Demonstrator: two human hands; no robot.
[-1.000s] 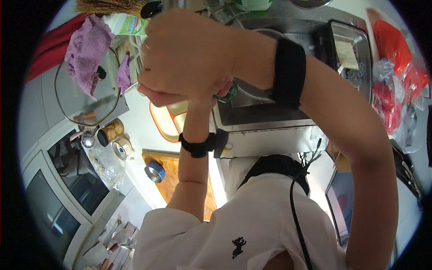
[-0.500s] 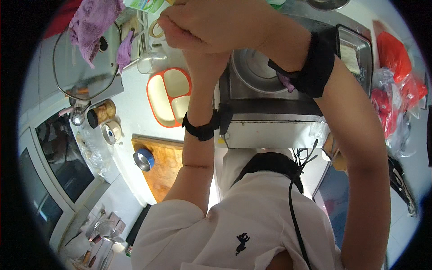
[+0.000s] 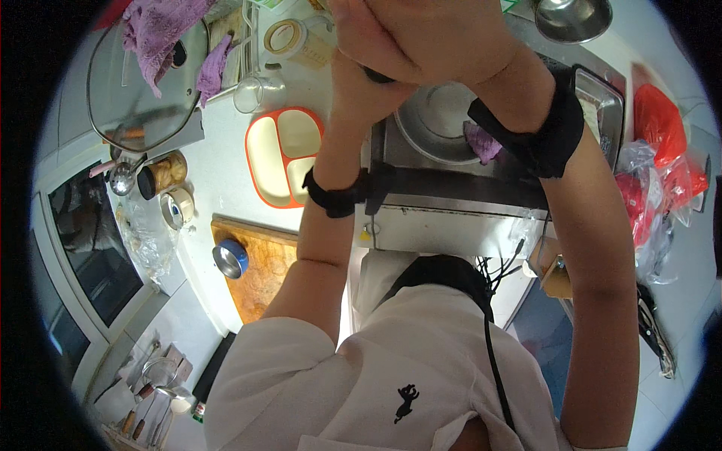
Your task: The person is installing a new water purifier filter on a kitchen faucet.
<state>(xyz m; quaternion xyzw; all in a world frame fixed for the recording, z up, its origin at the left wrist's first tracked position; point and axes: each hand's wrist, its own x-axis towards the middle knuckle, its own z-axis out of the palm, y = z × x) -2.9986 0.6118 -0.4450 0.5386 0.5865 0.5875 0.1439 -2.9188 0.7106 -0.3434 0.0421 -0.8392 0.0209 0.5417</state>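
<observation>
My right hand [image 3: 421, 34] is raised at the top of the head view, with its fingers curled over my left hand [image 3: 365, 90]. A small dark edge of something [image 3: 376, 75] shows between the two hands. What it belongs to is hidden by the fingers. My left hand's fingers lie mostly behind the right hand. Just below and left of them sits a cream divided plate with an orange rim [image 3: 282, 161]. A clear glass jar [image 3: 259, 94] and a lidded, light-coloured jar [image 3: 301, 41] stand beyond it.
A round metal pan [image 3: 410, 131] sits on the dark unit at right, with a purple cloth [image 3: 483, 143] at its edge. A steel bowl [image 3: 574, 19] stands far right. Red plastic bags [image 3: 658, 124] hang at the right. A wooden board [image 3: 263, 282] carries a blue bowl [image 3: 231, 258].
Both hands have shifted slightly right, and the view has moved a little. The lidded jar and the steel bowl now show more fully. The right hand stays over the left.
</observation>
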